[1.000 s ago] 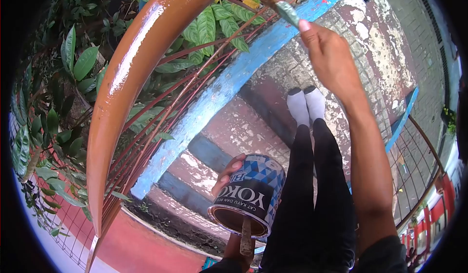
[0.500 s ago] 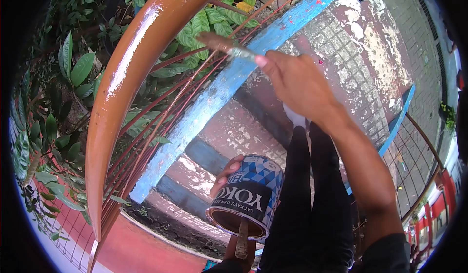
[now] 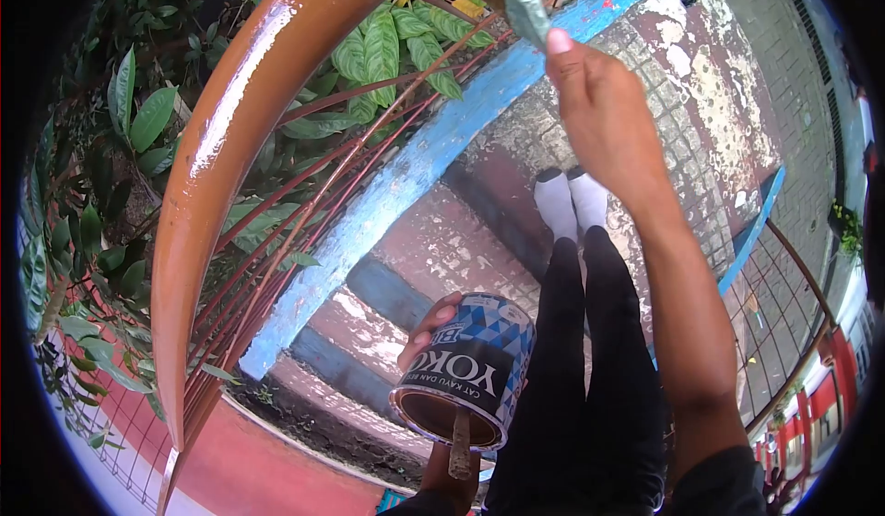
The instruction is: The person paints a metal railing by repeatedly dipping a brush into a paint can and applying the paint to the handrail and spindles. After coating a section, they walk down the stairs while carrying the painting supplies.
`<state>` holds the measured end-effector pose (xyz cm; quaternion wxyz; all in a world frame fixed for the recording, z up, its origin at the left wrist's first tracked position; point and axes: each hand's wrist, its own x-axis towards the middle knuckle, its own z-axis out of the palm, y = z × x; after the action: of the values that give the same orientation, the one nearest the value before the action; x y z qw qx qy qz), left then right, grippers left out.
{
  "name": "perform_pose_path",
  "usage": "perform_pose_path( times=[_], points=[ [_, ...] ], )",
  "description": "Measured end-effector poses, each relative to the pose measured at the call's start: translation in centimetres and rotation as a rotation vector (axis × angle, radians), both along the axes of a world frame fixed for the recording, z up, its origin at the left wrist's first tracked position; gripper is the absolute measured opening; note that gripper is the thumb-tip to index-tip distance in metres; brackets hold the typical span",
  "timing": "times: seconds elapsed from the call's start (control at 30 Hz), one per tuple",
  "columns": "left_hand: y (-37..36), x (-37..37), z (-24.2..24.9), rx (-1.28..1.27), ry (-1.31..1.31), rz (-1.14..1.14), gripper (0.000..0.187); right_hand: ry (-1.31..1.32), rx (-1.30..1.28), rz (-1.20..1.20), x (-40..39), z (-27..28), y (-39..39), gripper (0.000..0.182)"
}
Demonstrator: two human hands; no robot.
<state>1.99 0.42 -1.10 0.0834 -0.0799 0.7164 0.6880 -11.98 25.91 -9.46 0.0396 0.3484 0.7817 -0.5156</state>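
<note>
Right hand [image 3: 608, 110]: closed around paintbrush [image 3: 507, 0], bristles brown.
Left hand [image 3: 431, 327]: gripping cylindrical paint can [image 3: 466, 364], beside glossy, curved brown rail [image 3: 217, 138].

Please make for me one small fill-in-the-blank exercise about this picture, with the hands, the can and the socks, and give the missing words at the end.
1. The right hand holds a ______ by its handle.
2. The left hand holds a can whose side shows a pattern of blue and white ______.
3. The socks are mostly ______, with dark toes.

Missing words, in order: brush; triangles; white.
</note>
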Motion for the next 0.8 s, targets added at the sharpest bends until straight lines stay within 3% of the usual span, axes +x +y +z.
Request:
perform_pose_path(
  times=[0.07, 0.13, 0.17, 0.23, 0.3, 0.5, 0.57, 0.63, 0.73, 0.77, 0.8],
  points=[
    [0.0, -0.1, -0.1, 0.012, -0.011, 0.003, 0.06, 0.104, 0.042, 0.008, -0.3, -0.2, -4.1, 0.058],
    [-0.1, -0.3, -0.2, -0.115, 0.115, -0.154, 0.095, 0.205, 0.089, 0.021, 0.8, 0.2, -5.7, 0.053],
    [-0.2, -0.3, -0.3, -0.112, 0.117, -0.153, 0.095, 0.172, 0.059, 0.063, 1.3, 0.5, -5.8, 0.049],
    [-0.3, -0.1, -0.3, -0.061, 0.091, -0.184, 0.123, 0.138, 0.029, 0.103, 2.4, 0.9, -6.1, 0.045],
    [-0.2, -0.1, -0.1, -0.088, 0.09, -0.204, 0.122, 0.088, 0.016, 0.314, 3.4, 1.1, -6.3, 0.046],
    [0.6, 0.2, 0.4, -0.101, 0.047, -0.167, 0.106, 0.176, 0.069, 0.435, 1.0, 1.5, -2.3, 0.055],
    [0.2, 0.1, 0.3, -0.118, 0.023, -0.134, 0.098, 0.154, 0.064, 0.352, 0.2, 2.3, 0.5, 0.058],
    [-0.5, -0.3, 0.0, -0.067, 0.08, -0.247, 0.084, 0.133, 0.061, 0.275, 0.4, 3.3, 2.3, 0.061],
    [-0.6, 0.0, -0.4, -0.015, 0.072, -0.205, 0.078, -0.014, 0.078, 0.246, 1.6, 3.7, 3.3, 0.063],
    [-1.1, 0.3, -0.4, -0.015, 0.071, -0.2, 0.078, -0.042, 0.069, 0.174, 2.0, 3.4, 3.2, 0.063],
    [-1.8, 0.6, -0.3, -0.031, 0.013, -0.179, 0.094, -0.07, 0.061, 0.103, 2.2, 3.1, 3.0, 0.063]
  ],
)
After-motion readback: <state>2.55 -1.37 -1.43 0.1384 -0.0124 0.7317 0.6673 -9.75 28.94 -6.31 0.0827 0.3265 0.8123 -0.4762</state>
